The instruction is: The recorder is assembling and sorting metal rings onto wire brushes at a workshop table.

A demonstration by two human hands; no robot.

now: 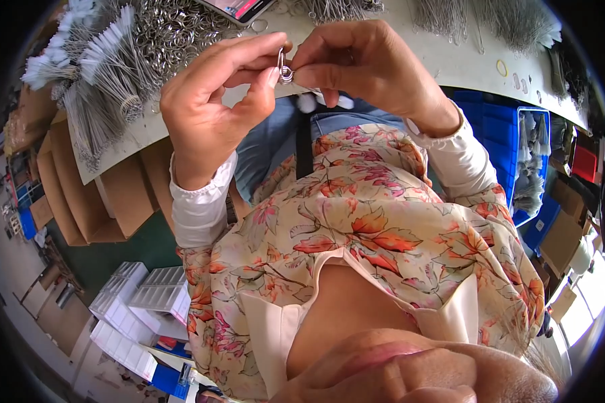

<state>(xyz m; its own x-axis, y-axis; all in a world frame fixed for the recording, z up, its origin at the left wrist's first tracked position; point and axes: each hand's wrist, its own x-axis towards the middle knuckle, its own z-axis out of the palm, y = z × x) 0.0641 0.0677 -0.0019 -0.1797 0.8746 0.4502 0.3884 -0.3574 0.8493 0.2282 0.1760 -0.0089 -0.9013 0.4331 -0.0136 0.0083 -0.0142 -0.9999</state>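
At the near edge of the table, my left hand [215,101] pinches shiny metal rings [286,75] between thumb and forefinger. My right hand [373,67] meets it there, its thumb and forefinger closed at the side of the rings. White bristle tufts [306,103] of thin wire brushes show just below my right fingers, apparently held in that hand; their wire stems are mostly hidden. A heap of loose metal rings [181,33] lies on the table beyond my left hand.
Bundles of wire brushes with white bristles [107,50] cover the table's left end [131,138]; more wire bundles [517,23] lie at the far right. A phone [238,8] sits at the back. Cardboard boxes [107,195] stand below left, a blue crate [480,127] at right.
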